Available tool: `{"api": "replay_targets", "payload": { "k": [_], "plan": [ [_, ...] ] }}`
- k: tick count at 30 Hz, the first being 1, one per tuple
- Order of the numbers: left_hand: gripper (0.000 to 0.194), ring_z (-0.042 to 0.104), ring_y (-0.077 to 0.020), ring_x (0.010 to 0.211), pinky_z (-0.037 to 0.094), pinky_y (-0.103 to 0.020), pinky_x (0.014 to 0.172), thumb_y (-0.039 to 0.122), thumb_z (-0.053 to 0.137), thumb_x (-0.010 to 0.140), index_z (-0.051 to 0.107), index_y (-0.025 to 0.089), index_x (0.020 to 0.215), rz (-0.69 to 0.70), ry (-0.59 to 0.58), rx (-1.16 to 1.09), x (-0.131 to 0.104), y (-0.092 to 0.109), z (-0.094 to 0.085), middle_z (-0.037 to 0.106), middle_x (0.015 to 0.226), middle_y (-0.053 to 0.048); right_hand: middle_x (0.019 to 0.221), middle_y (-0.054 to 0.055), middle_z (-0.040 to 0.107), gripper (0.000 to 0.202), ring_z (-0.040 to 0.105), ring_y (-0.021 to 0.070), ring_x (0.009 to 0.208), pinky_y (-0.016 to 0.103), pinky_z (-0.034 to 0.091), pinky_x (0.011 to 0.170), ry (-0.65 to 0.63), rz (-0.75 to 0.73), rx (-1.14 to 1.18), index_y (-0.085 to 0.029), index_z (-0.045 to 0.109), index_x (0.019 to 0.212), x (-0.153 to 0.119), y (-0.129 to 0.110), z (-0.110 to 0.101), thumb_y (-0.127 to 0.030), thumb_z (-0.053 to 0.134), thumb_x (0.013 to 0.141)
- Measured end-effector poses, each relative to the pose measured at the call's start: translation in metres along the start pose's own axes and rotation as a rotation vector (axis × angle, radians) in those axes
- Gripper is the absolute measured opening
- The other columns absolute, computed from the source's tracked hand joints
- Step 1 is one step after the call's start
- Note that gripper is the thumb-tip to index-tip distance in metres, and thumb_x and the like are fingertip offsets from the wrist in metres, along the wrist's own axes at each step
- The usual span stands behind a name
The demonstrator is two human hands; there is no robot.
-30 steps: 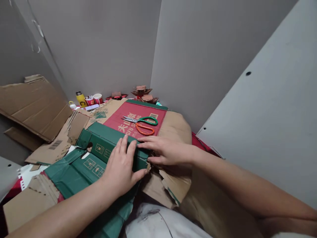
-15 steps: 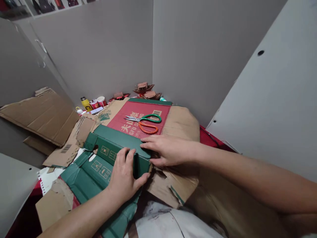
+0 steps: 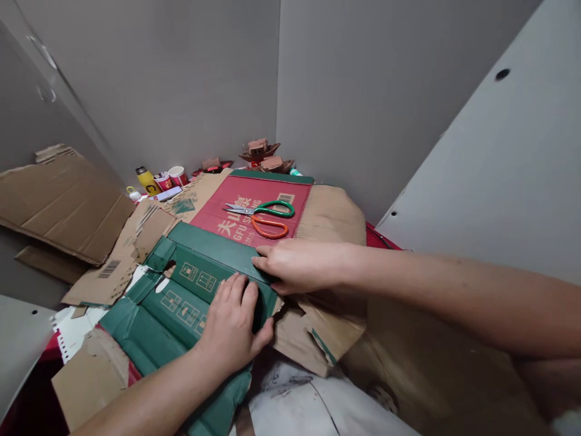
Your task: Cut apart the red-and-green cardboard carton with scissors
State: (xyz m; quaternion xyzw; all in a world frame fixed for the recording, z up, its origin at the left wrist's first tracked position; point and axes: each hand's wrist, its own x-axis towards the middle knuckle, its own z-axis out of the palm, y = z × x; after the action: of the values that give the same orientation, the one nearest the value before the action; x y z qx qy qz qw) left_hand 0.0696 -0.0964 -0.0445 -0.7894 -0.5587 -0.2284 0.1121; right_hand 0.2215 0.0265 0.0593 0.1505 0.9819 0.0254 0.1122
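A folded green cardboard box [image 3: 213,248], with printed symbols and a round cut-out, lies in front of me. My left hand [image 3: 231,327] rests on its lower panel, fingers stretched and thumb out to the side. Fingertips of my right hand [image 3: 295,265] are closed around the upper flap's right end, the thumb lower than the index finger and partly hidden. Just beyond, scissors [image 3: 261,215] with one green and one orange handle lie on a red printed cardboard panel [image 3: 218,209], blades slightly apart and pointing left.
Brown cardboard [image 3: 63,206] leans at the left wall. Along the back stand a yellow bottle [image 3: 147,180], paper cups [image 3: 178,176] and small brown model boats [image 3: 258,150]. A torn brown piece [image 3: 304,339] lies at the right, near a white cloth [image 3: 327,402]. Grey panels enclose the corner.
My left hand has flattened onto the green cardboard, its fingers closer together. My right hand has shifted slightly left along the flap's edge. The whole view has tilted a little.
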Motion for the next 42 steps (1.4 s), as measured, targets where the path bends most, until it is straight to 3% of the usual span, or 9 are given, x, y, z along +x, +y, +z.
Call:
{"api": "replay_targets", "payload": {
  "k": [6,10,15,20,28,32,36,39,42],
  "plan": [
    [0.039,0.054,-0.0346,0.116,0.050,-0.046,0.098,0.034,0.057,0.080,0.057,0.009,0.111,0.014,0.023,0.039,0.003,0.004,-0.002,0.056,0.124,-0.021,0.115,0.028,0.061,0.053,0.066,0.0251,0.065,0.029,0.030,0.047,0.005,-0.032,-0.238,-0.001,0.049,0.135,0.004,-0.016,0.007,-0.024,0.049,0.087],
    [0.034,0.055,-0.0335,0.115,0.050,-0.045,0.098,0.033,0.057,0.080,0.059,0.011,0.106,0.001,0.015,0.050,0.005,0.006,-0.005,0.057,0.123,-0.020,0.113,0.030,0.061,0.055,0.066,0.0252,0.064,0.030,0.034,0.049,0.035,-0.063,-0.254,0.001,0.045,0.139,0.003,-0.014,0.014,-0.022,0.047,0.089],
    [0.039,0.053,-0.0345,0.116,0.049,-0.046,0.098,0.037,0.058,0.081,0.059,0.011,0.110,-0.013,-0.006,0.059,0.000,0.006,-0.005,0.055,0.124,-0.021,0.094,0.016,0.069,0.035,0.066,0.0221,0.072,0.026,0.039,0.055,0.030,0.063,0.145,-0.007,0.059,0.118,0.007,0.016,0.018,-0.012,0.049,0.085],
    [0.058,0.047,-0.0375,0.125,0.047,-0.051,0.101,0.044,0.062,0.077,0.051,0.014,0.126,-0.039,-0.091,0.054,0.002,0.007,-0.008,0.051,0.129,-0.020,0.099,0.014,0.070,0.036,0.066,0.0203,0.078,0.027,0.046,0.065,0.078,0.106,0.335,-0.010,0.058,0.123,0.003,0.033,0.026,-0.025,0.048,0.091],
    [0.045,0.055,-0.0370,0.120,0.052,-0.045,0.097,0.025,0.060,0.072,0.052,0.011,0.114,0.039,-0.028,0.052,0.009,0.007,-0.014,0.054,0.125,-0.025,0.143,0.017,0.047,0.072,0.050,0.0251,0.127,0.034,0.044,0.101,0.139,0.005,0.513,-0.006,0.039,0.145,-0.025,0.026,0.031,-0.023,0.057,0.078],
    [0.036,0.059,-0.0373,0.115,0.054,-0.045,0.094,0.023,0.059,0.069,0.054,0.012,0.103,0.080,-0.022,0.074,0.013,0.005,-0.016,0.058,0.120,-0.025,0.142,0.022,0.045,0.081,0.058,0.0334,0.116,0.041,0.050,0.091,0.100,0.092,0.318,-0.009,0.033,0.149,-0.023,0.011,0.026,-0.031,0.061,0.077],
    [0.030,0.060,-0.0366,0.113,0.055,-0.043,0.092,0.023,0.059,0.069,0.055,0.013,0.097,0.080,-0.057,0.080,0.018,0.005,-0.019,0.059,0.118,-0.024,0.115,0.023,0.063,0.076,0.067,0.0360,0.091,0.043,0.052,0.071,0.104,0.150,0.093,-0.009,0.037,0.148,-0.012,-0.001,0.020,-0.031,0.057,0.078],
    [0.026,0.061,-0.0348,0.111,0.055,-0.041,0.090,0.026,0.059,0.069,0.054,0.015,0.093,0.069,-0.067,0.055,0.017,0.005,-0.020,0.059,0.117,-0.023,0.098,0.018,0.068,0.069,0.068,0.0343,0.084,0.040,0.050,0.067,0.137,0.163,0.099,-0.011,0.042,0.145,-0.010,0.000,0.027,-0.028,0.053,0.079],
    [0.028,0.058,-0.0325,0.112,0.053,-0.040,0.091,0.027,0.060,0.070,0.054,0.015,0.094,0.042,-0.053,0.009,0.015,0.004,-0.019,0.056,0.119,-0.021,0.109,0.019,0.064,0.069,0.067,0.0320,0.090,0.038,0.049,0.071,0.181,0.184,0.219,-0.014,0.040,0.147,-0.011,0.006,0.042,-0.031,0.051,0.082]
  ]
}}
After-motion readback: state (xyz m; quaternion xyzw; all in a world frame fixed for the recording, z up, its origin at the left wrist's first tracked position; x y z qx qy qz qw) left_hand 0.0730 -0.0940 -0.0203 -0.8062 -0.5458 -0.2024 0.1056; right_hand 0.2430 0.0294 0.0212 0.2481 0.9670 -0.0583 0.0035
